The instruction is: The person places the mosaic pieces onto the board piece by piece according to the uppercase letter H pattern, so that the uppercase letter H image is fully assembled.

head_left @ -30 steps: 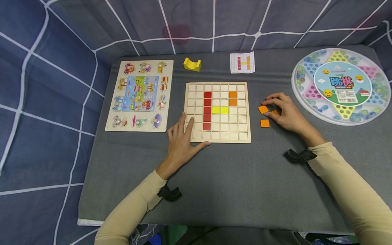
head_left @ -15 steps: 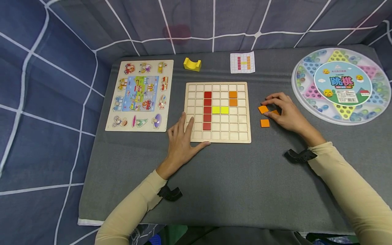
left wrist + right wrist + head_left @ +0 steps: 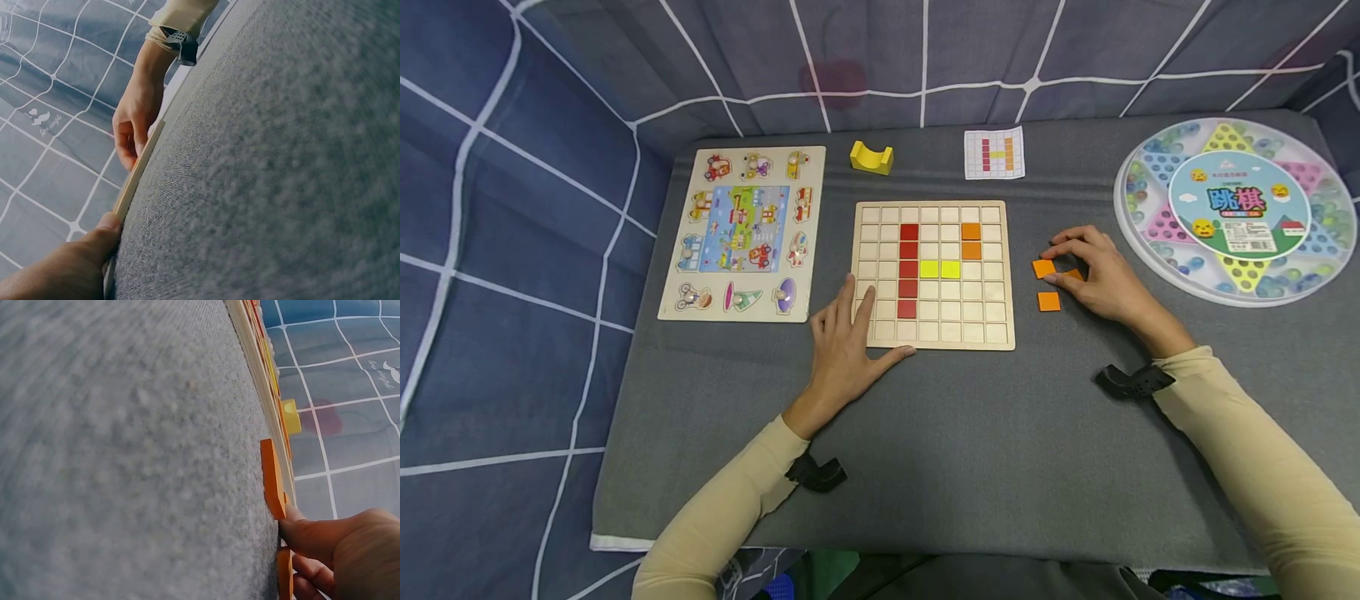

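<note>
In the head view my right hand (image 3: 1097,275) pinches a square orange tile (image 3: 1042,268) between thumb and fingertips, low over the cloth. A second orange tile (image 3: 1074,275) is partly covered by that hand, and a third orange tile (image 3: 1048,302) lies just below the thumb; the right wrist view has the nearer orange tile (image 3: 272,478) beside the thumb. My left hand (image 3: 842,342) is spread at the lower left corner of the wooden grid board (image 3: 951,333), thumb along its front edge. Red tiles (image 3: 907,269), yellow tiles (image 3: 940,269) and two orange tiles (image 3: 971,241) sit in the board's squares.
Behind the board lie a patterned card (image 3: 994,154) and a yellow curved block (image 3: 872,158). A wooden picture puzzle (image 3: 741,229) is at the left, and a round Chinese checkers set (image 3: 1236,208) at the right. A checked curtain (image 3: 880,58) borders the grey table.
</note>
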{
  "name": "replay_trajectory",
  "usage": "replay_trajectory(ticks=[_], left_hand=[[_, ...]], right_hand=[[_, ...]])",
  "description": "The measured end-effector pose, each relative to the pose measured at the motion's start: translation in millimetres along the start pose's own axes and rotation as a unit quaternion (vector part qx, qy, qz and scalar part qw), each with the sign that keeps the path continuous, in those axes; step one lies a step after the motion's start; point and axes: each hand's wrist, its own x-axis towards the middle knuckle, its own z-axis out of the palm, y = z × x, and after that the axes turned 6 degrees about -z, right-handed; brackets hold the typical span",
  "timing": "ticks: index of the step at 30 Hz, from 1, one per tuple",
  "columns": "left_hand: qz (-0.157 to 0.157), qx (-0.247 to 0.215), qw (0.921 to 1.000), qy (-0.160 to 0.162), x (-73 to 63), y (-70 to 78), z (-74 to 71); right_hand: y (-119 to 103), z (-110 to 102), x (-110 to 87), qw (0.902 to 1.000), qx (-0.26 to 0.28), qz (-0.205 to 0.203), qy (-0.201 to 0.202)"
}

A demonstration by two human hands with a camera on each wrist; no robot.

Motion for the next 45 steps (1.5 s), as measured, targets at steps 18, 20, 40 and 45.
replay_trajectory(ticks=[18,20,40,45], left_hand=[[-0.001,0.006,1.0,-0.001,-0.7,0.0,-0.5],[-0.001,0.007,1.0,-0.002,-1.1,0.3,-0.6],[-0.002,-0.001,1.0,-0.003,-0.2,-0.8,-3.0],[-0.003,-0.002,1.0,-0.004,0.0,-1.3,-2.4]], right_hand=[[-40.8,34.9,35.8,0.9991,0.006,-0.041,0.002],[-43.7,39.5,39.4,0.9988,0.006,-0.049,-0.001],[-51.0,51.8,45.1,0.9988,0.002,-0.049,-0.003],[-50.6,52.5,44.8,0.9989,0.009,-0.046,-0.004]])
